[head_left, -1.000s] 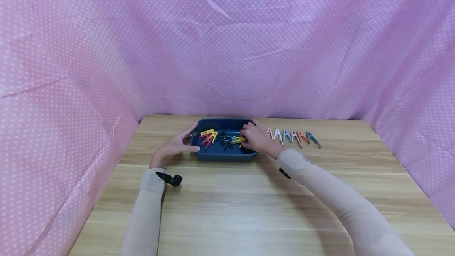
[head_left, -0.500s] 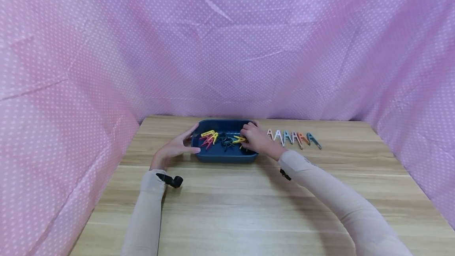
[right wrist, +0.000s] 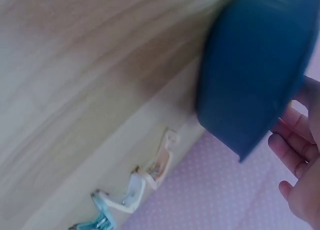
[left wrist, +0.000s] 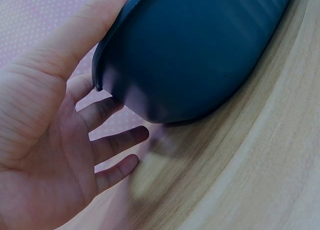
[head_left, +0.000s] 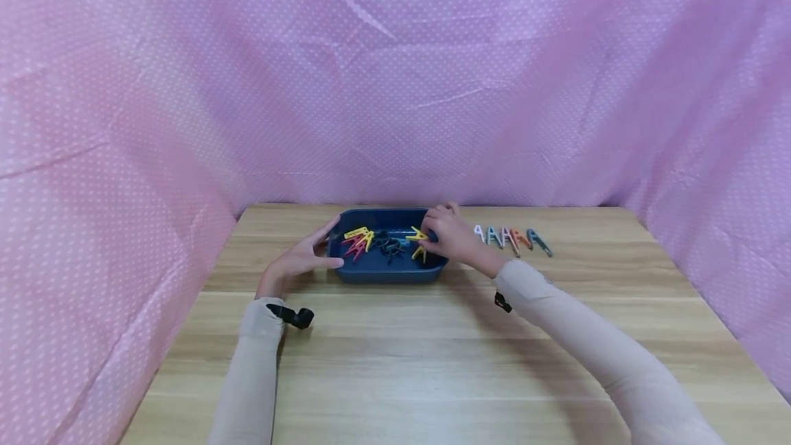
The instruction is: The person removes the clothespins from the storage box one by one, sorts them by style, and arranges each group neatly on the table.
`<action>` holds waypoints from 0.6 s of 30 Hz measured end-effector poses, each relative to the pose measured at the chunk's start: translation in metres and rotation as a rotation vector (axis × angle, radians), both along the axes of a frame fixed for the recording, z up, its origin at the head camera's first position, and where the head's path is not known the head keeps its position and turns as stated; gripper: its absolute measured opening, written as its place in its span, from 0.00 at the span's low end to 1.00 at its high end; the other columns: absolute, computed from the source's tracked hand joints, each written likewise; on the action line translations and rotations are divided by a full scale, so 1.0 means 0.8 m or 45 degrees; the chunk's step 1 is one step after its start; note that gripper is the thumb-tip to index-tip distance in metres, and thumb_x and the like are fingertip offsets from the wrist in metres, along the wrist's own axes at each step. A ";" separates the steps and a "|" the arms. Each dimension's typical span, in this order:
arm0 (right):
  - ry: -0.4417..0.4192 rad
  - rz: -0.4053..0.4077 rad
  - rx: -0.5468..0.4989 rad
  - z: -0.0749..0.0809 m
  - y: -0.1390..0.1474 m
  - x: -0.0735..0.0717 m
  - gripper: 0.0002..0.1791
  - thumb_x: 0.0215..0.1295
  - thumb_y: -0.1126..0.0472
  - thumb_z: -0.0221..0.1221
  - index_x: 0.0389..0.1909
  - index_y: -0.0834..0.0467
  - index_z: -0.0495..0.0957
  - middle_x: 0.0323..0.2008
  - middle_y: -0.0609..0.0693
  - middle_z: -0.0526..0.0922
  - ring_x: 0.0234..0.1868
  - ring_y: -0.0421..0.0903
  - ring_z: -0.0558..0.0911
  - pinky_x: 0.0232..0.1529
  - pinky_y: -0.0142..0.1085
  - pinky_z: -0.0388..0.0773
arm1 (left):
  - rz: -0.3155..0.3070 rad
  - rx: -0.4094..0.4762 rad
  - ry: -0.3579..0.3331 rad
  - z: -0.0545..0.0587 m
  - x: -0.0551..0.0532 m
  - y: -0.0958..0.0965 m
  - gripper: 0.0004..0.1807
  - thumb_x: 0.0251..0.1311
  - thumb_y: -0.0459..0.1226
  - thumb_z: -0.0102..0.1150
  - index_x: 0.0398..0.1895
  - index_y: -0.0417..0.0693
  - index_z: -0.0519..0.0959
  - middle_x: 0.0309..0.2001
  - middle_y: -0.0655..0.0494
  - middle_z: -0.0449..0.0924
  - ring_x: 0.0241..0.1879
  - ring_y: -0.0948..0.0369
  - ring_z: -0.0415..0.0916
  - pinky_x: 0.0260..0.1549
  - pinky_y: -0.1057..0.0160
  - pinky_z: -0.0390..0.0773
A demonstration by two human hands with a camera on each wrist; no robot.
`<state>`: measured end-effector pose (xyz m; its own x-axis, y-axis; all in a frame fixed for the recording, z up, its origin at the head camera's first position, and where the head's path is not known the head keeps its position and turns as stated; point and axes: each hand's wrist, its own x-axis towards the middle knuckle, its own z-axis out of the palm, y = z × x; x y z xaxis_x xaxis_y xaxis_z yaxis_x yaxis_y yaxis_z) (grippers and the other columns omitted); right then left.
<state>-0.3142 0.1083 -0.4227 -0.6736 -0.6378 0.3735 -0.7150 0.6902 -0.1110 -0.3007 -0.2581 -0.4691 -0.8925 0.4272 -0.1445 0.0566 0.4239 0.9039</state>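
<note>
My left hand (head_left: pixel 303 255) spans the left end of a dark blue tray (head_left: pixel 386 273), fingers spread and thumb at its rim. In the left wrist view, the lower fingers of the left hand (left wrist: pixel 55 135) stand loosely extended beside the tray wall (left wrist: pixel 185 55). My right hand (head_left: pixel 451 233) reaches over the tray's right end and pinches a yellow clothespin (head_left: pixel 417 234). A second yellow clothespin (head_left: pixel 420 253) lies just below it. In the right wrist view, the tray wall (right wrist: pixel 255 65) hides the right fingertips and what they hold.
Inside the tray at left lie yellow clothespins (head_left: pixel 360 233) and red clothespins (head_left: pixel 355 247), with dark green clothespins (head_left: pixel 391 246) mid-tray. Several clothespins form a row right of the tray, including an orange one (head_left: pixel 522 237); a peach clothespin (right wrist: pixel 162 160) shows in the right wrist view.
My right hand has risen slightly and shifted right, lifting the yellow clothespin apart from the others. It now covers the row's left end. The left hand stays at the tray's end.
</note>
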 end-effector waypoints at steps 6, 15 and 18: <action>0.032 -0.021 -0.144 0.016 0.023 0.018 0.11 0.57 0.59 0.74 0.31 0.59 0.81 0.37 0.53 0.84 0.43 0.53 0.78 0.60 0.61 0.64 | -0.003 0.013 0.000 0.000 -0.002 -0.001 0.52 0.64 0.45 0.69 0.81 0.81 0.44 0.84 0.56 0.38 0.81 0.44 0.42 0.76 0.32 0.43; 0.034 -0.050 -0.355 0.019 0.070 0.043 0.12 0.57 0.61 0.74 0.31 0.60 0.80 0.34 0.52 0.84 0.43 0.53 0.78 0.58 0.57 0.64 | -0.035 0.008 0.010 -0.001 -0.004 0.000 0.53 0.64 0.48 0.69 0.82 0.79 0.43 0.84 0.55 0.37 0.81 0.42 0.43 0.76 0.32 0.44; 0.094 -0.051 -0.411 0.012 0.085 0.051 0.12 0.54 0.62 0.75 0.30 0.61 0.79 0.33 0.53 0.84 0.42 0.53 0.80 0.57 0.59 0.67 | -0.033 0.014 0.003 -0.002 -0.004 -0.001 0.52 0.65 0.46 0.68 0.81 0.80 0.43 0.84 0.56 0.37 0.80 0.42 0.45 0.76 0.32 0.45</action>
<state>-0.2733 0.1761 -0.4130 -0.6595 -0.4519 0.6007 -0.7022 0.6557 -0.2777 -0.3039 -0.2586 -0.4710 -0.8815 0.4517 -0.1375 0.0697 0.4124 0.9083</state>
